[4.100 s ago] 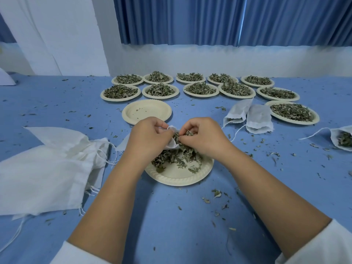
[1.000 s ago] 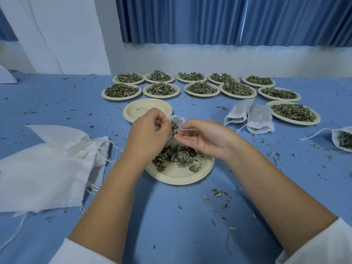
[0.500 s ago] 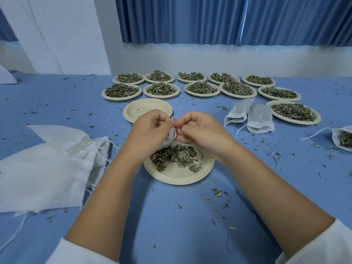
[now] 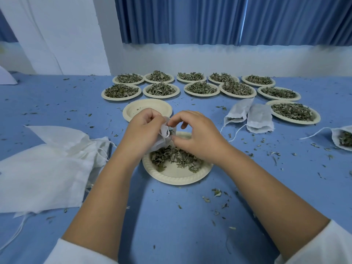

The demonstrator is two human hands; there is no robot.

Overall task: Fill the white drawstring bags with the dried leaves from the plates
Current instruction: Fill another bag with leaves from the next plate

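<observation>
Left hand [image 4: 143, 130] is pinched tight around the mouth of a small white drawstring bag [image 4: 161, 139], holding it up just above the far edge of a paper plate [image 4: 177, 175], and the right hand [image 4: 196, 136] is right up against it, thumb and forefinger closed on the bag's rim or string, hard to say which since it's all bunched up between the fingers. You can just make out a bit of green inside the bag opening. Directly under both hands the plate has a loose pile of dried leaves [image 4: 176, 157] spread over its far half, with the near half bare. Just beyond the left hand sits an empty plate [image 4: 147, 108]. Off to the right of the right hand are two filled bags [image 4: 249, 116] lying side by side on the blue counter [image 4: 171, 225], strings trailing toward me, and further right an open bag [image 4: 342, 137] with leaves showing, cut off by the edge of view. Left of the left arm there's a heap of flat white cloth bags [image 4: 43, 168]. Further back, past the empty plate, two rows of full plates [image 4: 202, 86] run across the counter. Leaf crumbs [image 4: 217, 193] are scattered everywhere around the arms.
</observation>
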